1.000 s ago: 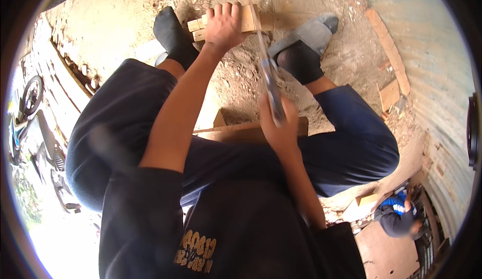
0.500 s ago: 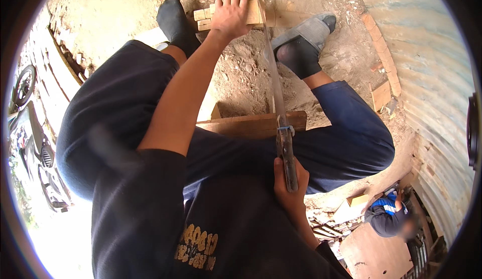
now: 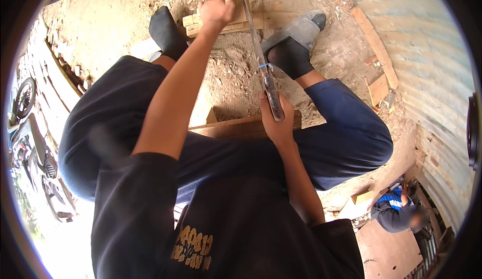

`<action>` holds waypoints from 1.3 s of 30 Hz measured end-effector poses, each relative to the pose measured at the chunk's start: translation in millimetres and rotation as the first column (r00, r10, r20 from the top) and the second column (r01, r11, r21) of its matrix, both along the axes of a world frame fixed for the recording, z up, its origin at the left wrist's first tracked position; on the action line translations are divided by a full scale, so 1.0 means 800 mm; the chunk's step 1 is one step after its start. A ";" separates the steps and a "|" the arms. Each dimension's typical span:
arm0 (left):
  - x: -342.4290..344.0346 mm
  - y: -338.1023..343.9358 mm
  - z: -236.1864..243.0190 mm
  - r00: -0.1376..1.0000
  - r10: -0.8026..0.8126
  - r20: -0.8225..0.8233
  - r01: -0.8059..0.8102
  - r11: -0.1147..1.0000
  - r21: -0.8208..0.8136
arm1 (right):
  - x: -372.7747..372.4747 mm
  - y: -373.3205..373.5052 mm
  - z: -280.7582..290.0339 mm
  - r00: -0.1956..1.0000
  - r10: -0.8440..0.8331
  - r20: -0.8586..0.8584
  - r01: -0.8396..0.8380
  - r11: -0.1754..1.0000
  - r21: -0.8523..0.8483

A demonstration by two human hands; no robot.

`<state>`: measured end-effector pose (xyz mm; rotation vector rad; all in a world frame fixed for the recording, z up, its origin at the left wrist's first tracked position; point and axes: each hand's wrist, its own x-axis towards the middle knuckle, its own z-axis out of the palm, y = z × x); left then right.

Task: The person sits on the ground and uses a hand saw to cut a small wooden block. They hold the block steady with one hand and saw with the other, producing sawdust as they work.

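My right hand point(image 3: 278, 123) is closed around the dark handle of a hand saw point(image 3: 254, 40). The saw's long thin blade points away from me and passes over the right part of a small stack of wooden blocks point(image 3: 193, 25). On top of that stack, just left of the blade, my left hand point(image 3: 216, 13) presses down and grips the wood. One of its fingers sticks up near the blade. A light blue tie is wrapped where the blade meets the handle. The exact contact of the teeth with the wood is too small to tell.
My sock-covered left foot point(image 3: 165, 33) and slippered right foot point(image 3: 296, 35) flank the wood. A plank point(image 3: 241, 127) lies nearer me. Corrugated metal sheeting point(image 3: 427, 53) and bricks point(image 3: 374, 45) line the right side. Motorcycles stand left; another person point(image 3: 394, 211) sits at lower right.
My right hand has pushed the saw forward, away from me, so the handle is now much nearer the blocks. My left hand stays on the wood, with one finger more raised.
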<state>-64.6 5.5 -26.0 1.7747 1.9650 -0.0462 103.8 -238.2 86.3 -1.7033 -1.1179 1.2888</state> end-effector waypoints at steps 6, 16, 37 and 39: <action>0.016 -0.031 -0.024 0.995 0.098 0.020 -0.097 0.895 0.435 | -0.010 0.017 -0.031 0.999 0.009 0.040 -0.010 1.000 0.022; 0.020 -0.013 -0.003 0.992 0.123 -0.041 -0.114 0.976 0.184 | -0.032 0.109 -0.052 1.000 -0.015 0.019 0.013 0.994 0.107; 0.021 0.002 0.001 0.979 0.051 -0.196 -0.052 0.999 -0.001 | -0.049 0.103 -0.042 0.998 0.020 0.060 -0.025 0.996 0.091; 0.022 -0.013 -0.016 0.987 0.094 -0.130 -0.068 0.979 0.194 | -0.046 0.100 -0.042 0.998 0.004 0.055 -0.009 0.995 0.100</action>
